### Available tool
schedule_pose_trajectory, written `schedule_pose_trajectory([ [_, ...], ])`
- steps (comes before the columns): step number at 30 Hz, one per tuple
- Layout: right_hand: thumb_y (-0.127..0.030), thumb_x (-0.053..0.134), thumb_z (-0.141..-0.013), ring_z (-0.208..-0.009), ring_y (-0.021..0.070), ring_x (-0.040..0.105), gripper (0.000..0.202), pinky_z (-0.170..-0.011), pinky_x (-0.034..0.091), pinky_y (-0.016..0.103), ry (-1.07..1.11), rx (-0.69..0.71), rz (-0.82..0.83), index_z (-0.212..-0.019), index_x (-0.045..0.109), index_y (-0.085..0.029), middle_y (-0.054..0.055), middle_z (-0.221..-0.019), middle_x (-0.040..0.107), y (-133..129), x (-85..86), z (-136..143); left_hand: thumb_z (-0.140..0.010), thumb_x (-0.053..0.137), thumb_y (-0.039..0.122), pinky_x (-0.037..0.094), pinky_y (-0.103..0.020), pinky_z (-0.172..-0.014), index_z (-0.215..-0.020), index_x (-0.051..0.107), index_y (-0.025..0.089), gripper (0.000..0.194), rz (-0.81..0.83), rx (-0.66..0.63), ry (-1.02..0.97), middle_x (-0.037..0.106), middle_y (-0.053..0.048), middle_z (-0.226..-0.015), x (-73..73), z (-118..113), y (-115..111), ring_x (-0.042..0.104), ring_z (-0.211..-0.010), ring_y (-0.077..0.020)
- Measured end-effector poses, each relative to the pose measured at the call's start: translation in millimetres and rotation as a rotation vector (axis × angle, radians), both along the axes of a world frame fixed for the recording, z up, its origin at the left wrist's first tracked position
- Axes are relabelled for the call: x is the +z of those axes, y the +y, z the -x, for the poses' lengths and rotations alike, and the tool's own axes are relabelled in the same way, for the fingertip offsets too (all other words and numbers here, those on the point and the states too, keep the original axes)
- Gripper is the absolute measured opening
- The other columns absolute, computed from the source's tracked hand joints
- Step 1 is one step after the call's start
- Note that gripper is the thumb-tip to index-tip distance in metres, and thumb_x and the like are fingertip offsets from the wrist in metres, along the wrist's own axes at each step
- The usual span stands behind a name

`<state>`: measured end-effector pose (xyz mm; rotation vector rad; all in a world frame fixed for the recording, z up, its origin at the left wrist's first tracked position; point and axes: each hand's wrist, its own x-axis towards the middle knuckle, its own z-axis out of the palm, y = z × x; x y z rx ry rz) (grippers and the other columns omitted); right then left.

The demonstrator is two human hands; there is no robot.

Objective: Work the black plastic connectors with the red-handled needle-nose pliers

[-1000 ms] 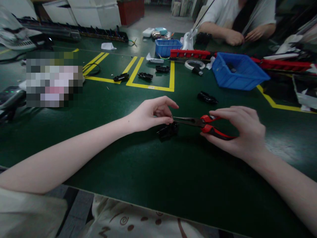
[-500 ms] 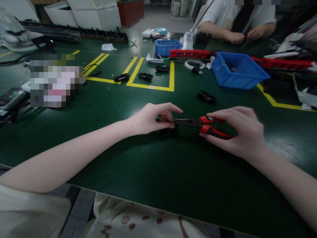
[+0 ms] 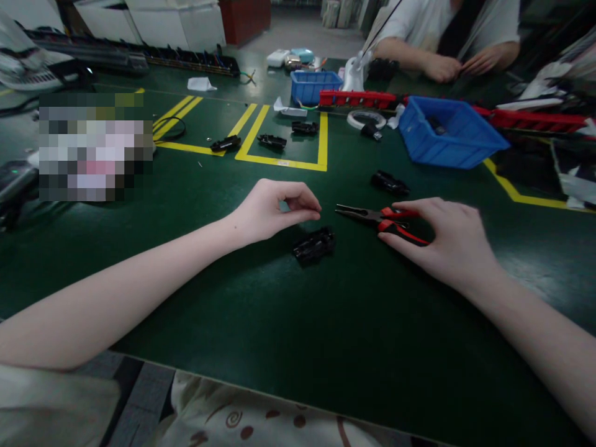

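Observation:
My right hand (image 3: pixel 449 245) is wrapped round the red and black handles of long-nosed pliers (image 3: pixel 367 214), whose tips point left and stand slightly apart. Left of those tips, my left hand (image 3: pixel 279 211) has its thumb and fingers pinched together; whatever it holds, if anything, is too small to make out. A black plastic part (image 3: pixel 314 245) lies on the green table (image 3: pixel 298 335) just below my left fingertips, and neither hand touches it. Another black part (image 3: pixel 390 182) rests above the pliers.
Three black parts, one of them here (image 3: pixel 272 142), lie around yellow tape lines. Behind are a blue bin (image 3: pixel 451 139), a smaller blue bin (image 3: pixel 314 87), a red strip (image 3: pixel 358 99) and a tape roll (image 3: pixel 366 119). Across the table a person's hands (image 3: pixel 442 67) are at work.
My left hand has moved up and left, away from the plier tips, uncovering the black part below. The pliers have shifted slightly right and up, and their tips have parted.

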<state>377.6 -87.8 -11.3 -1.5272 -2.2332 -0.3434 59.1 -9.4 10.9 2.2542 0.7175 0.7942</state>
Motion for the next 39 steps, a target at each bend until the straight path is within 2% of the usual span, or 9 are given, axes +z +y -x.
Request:
schedule_pose_trajectory([
  [3, -0.045, 0.068, -0.089, -0.101, 0.038, 0.067, 0.04, -0.085, 0.048, 0.062, -0.009, 0.023, -0.004, -0.126, 0.061, -0.032, 0.011, -0.111, 0.07, 1.7, 3.6, 3.9, -0.088, 0.071, 0.03, 0.058, -0.03, -0.078, -0.093, 0.076, 0.015, 0.016, 0.024, -0.039, 0.017, 0.077, -0.005, -0.091, -0.3, -4.0, -0.9, 0.072, -0.084, -0.0168],
  [6, -0.031, 0.067, -0.09, -0.106, 0.0368, 0.067, 0.042, -0.095, 0.046, 0.065, 0.02, 0.132, -0.047, -0.13, 0.059, -0.036, 0.009, -0.116, 0.07, -3.1, 18.7, 26.0, -0.088, 0.072, 0.029, 0.057, -0.028, -0.076, -0.091, 0.078, 0.016, 0.014, 0.041, -0.077, 0.014, 0.077, -0.005, -0.088, -1.5, -8.1, -0.8, 0.071, -0.081, -0.0158],
  [9, -0.017, 0.065, -0.09, -0.094, 0.0266, 0.071, 0.048, -0.098, 0.051, 0.055, 0.043, 0.338, -0.078, -0.132, 0.057, -0.038, 0.003, -0.109, 0.074, -7.4, 34.8, 57.0, -0.087, 0.074, 0.029, 0.056, -0.026, -0.076, -0.088, 0.078, 0.017, 0.012, 0.047, -0.119, 0.014, 0.077, -0.003, -0.085, -1.6, -9.5, 0.2, 0.071, -0.08, -0.015],
  [12, -0.015, 0.065, -0.09, -0.092, 0.0224, 0.071, 0.045, -0.083, 0.057, 0.043, 0.037, 0.459, -0.039, -0.128, 0.06, -0.038, 0.0, -0.107, 0.075, -4.3, 43.0, 81.3, -0.087, 0.075, 0.033, 0.055, -0.025, -0.074, -0.086, 0.078, 0.018, 0.015, 0.046, -0.124, 0.038, 0.076, -0.003, -0.084, -0.4, -7.5, 0.8, 0.071, -0.079, -0.0153],
  [19, -0.024, 0.061, -0.095, -0.084, 0.0216, 0.072, 0.028, -0.069, 0.058, 0.038, 0.15, 0.401, 0.075, -0.118, 0.069, -0.038, 0.002, -0.101, 0.075, 13.7, 41.3, 97.1, -0.088, 0.073, 0.037, 0.054, -0.026, -0.073, -0.085, 0.077, 0.02, 0.018, 0.037, -0.104, 0.046, 0.075, -0.002, -0.082, 0.9, -1.2, 3.6, 0.071, -0.081, -0.0161],
  [24, -0.023, 0.06, -0.095, -0.08, 0.0211, 0.07, 0.018, -0.066, 0.056, 0.037, 0.183, 0.393, 0.107, -0.104, 0.071, -0.033, 0.002, -0.094, 0.073, 17.6, 39.3, 99.7, -0.091, 0.069, 0.041, 0.051, -0.027, -0.077, -0.09, 0.076, 0.018, 0.024, 0.055, -0.194, 0.067, 0.074, -0.003, -0.09, -0.4, 1.2, 6.5, 0.069, -0.084, -0.0163],
  [31, -0.022, 0.057, -0.095, -0.08, 0.0219, 0.066, 0.01, -0.071, 0.053, 0.041, 0.096, 0.421, 0.201, -0.09, 0.063, -0.028, 0.002, -0.088, 0.069, 25.0, 33.7, 92.2, -0.078, 0.076, 0.061, 0.044, -0.037, -0.095, -0.12, 0.063, 0.019, 0.061, -0.154, -0.21, 0.334, 0.064, -0.01, -0.122, -3.7, -1.1, -3.8, 0.06, -0.112, -0.0281],
  [34, -0.022, 0.058, -0.095, -0.082, 0.0222, 0.066, 0.008, -0.074, 0.052, 0.041, 0.087, 0.41, 0.188, -0.09, 0.063, -0.027, 0.003, -0.09, 0.069, 23.7, 31.9, 89.5, -0.082, 0.075, 0.054, 0.044, -0.037, -0.094, -0.122, 0.06, 0.018, 0.056, -0.227, -0.185, 0.396, 0.063, -0.01, -0.121, -3.8, -3.5, -8.3, 0.06, -0.11, -0.0272],
  [39, -0.019, 0.057, -0.094, -0.086, 0.0226, 0.066, 0.009, -0.077, 0.051, 0.04, 0.052, 0.414, 0.142, -0.092, 0.064, -0.025, 0.005, -0.094, 0.07, 20.3, 31.3, 91.4, -0.088, 0.072, 0.041, 0.047, -0.032, -0.085, -0.118, 0.063, 0.015, 0.04, -0.216, -0.188, 0.373, 0.065, -0.009, -0.109, -3.8, -3.1, -8.6, 0.063, -0.1, -0.0228],
])
